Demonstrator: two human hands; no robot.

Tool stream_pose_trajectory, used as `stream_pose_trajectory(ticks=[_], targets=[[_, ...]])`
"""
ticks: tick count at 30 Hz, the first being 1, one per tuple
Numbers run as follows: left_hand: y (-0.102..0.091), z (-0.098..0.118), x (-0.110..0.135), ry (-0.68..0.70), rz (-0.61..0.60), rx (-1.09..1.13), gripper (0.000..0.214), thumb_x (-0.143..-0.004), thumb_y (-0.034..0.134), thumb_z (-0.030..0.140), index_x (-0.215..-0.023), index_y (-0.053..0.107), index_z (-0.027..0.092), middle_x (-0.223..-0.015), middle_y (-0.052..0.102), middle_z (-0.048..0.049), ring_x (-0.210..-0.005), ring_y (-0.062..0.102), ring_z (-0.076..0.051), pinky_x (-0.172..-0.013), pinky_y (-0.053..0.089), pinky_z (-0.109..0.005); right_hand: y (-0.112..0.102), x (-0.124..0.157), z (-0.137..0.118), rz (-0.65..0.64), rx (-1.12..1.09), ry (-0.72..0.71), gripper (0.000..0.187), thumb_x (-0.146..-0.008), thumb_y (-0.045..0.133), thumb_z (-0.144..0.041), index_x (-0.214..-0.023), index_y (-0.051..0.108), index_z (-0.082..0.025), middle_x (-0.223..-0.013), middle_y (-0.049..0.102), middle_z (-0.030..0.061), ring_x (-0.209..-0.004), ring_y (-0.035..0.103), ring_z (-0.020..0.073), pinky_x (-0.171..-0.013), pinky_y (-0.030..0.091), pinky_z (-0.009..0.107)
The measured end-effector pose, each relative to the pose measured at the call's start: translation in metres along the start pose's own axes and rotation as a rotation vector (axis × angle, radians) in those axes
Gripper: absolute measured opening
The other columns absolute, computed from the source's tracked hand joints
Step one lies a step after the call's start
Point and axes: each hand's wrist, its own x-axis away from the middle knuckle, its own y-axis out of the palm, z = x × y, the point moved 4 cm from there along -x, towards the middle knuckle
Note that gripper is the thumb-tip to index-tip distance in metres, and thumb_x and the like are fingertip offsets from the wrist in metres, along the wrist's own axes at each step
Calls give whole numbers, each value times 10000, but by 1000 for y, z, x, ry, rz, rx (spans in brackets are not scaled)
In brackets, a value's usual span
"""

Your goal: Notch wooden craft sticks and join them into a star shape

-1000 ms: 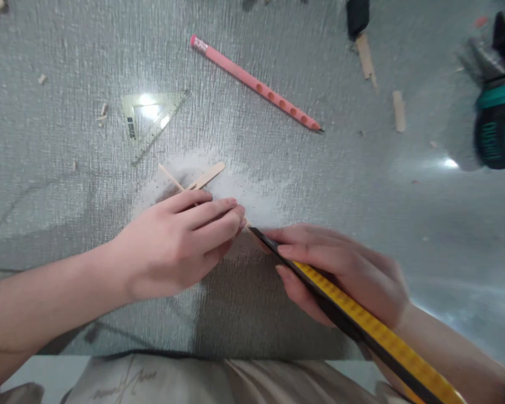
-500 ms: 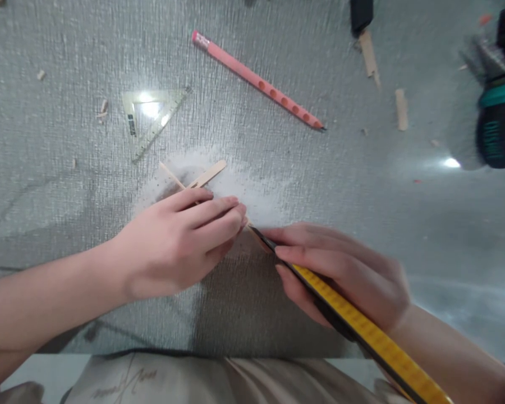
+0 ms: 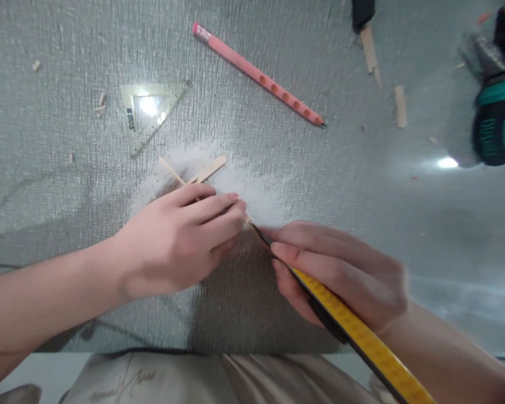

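Note:
My left hand (image 3: 185, 235) is closed over thin wooden craft sticks, pinning them low against the table. A rounded craft stick (image 3: 211, 169) and a thin wooden strip (image 3: 171, 171) poke out crossed beyond its fingers, and the rest of them is hidden under the palm. My right hand (image 3: 336, 269) grips a yellow and black utility knife (image 3: 353, 328), its handle slanting toward my body. The dark blade meets a small wooden end at my left fingertips. Pale wood dust (image 3: 256, 193) surrounds the sticks.
Beyond my hands lie a clear set square (image 3: 128, 112) and a pink pencil (image 3: 252, 70). On the right are pliers with black and teal handles (image 3: 492, 123), a wood scrap (image 3: 400, 106) and a black-ended object (image 3: 363, 14) touching a splintered stick. Small chips dot the grey table (image 3: 67, 196).
My right hand and the utility knife have shifted slightly left. The left hand keeps its hold on the sticks; objects on the table appear a little higher as the view moves.

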Motion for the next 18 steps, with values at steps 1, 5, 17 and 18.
stream_pose_trajectory(ticks=[1, 5, 17, 18], targets=[[0, 0, 0, -4, -2, -2, 124, -1009, 547, 145, -1098, 631, 127, -1086, 767, -34, -987, 732, -141, -924, 592, -320, 0, 0, 0, -7, 10, 5, 270, -841, 701, -67, -1044, 660, -240, -919, 785, 50, -782, 766, 221, -652, 692, 343], [2, 3, -1, 2, 22, -43, 134, -1026, 496, 155, -1071, 622, 143, -1079, 764, -40, -976, 734, -149, -944, 595, -335, -3, 1, -1, -32, 44, 16, 233, -855, 686, -66, -1022, 660, -226, -860, 769, 40, -732, 757, 198, -607, 667, 285], [5, 9, -1, 10, 46, -215, 132, -1011, 517, 142, -1043, 642, 110, -1027, 773, -30, -950, 738, -157, -948, 615, -311, 6, 8, 15, -176, -390, -14, 365, -976, 509, -57, -1272, 587, -257, -623, 668, -68, -429, 612, 96, -455, 570, 205], [4, 9, -1, 13, 42, -221, 127, -1008, 527, 146, -1038, 644, 108, -1026, 772, -30, -949, 738, -160, -951, 614, -312, 7, 9, 15, -173, -389, -12, 367, -978, 509, -58, -1274, 586, -261, -621, 667, -68, -428, 612, 97, -452, 569, 206]])
